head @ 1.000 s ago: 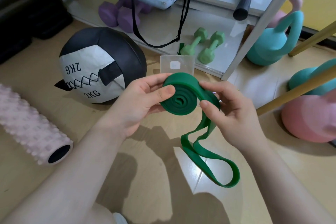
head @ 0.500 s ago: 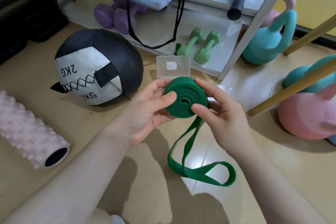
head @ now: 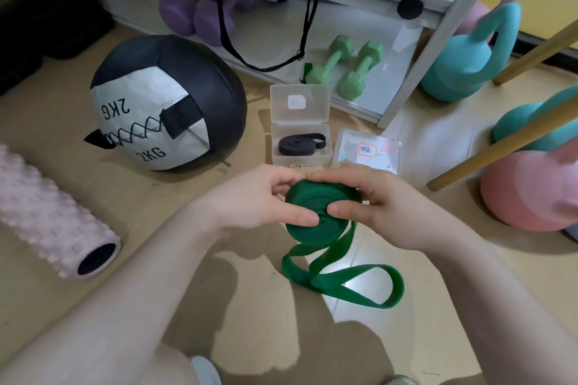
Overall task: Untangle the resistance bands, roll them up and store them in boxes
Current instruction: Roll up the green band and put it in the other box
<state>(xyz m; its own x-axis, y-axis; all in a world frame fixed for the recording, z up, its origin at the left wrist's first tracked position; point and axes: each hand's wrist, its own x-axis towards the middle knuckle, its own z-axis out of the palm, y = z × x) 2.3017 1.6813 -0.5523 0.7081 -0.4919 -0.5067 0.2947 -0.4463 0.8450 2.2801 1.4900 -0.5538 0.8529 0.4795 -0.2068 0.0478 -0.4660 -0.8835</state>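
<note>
Bare tan floor (head: 256, 316) lies open below my hands at the lower centre of the frame. Ahead, the clear plastic box with raised lid (head: 299, 131) and the flat clear box with a red-edged label (head: 369, 151) sit side by side, hemmed by the black-and-white 2KG medicine ball (head: 162, 103) left and the slanting wooden pole (head: 506, 137) right.

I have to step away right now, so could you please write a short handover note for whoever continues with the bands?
Left hand and right hand: both grip the green band, thumbs pressed on the face of the roll.
Green band: mostly rolled, held above the floor; a loose tail hangs below in loops.
Black band: rolled and lying in the open clear box.
Second clear box, with a label on it, lies closed on the floor just right of the first.
Done: black band stored.
Left: finish rolling the green tail, put the roll in a box, close the lids.
</note>
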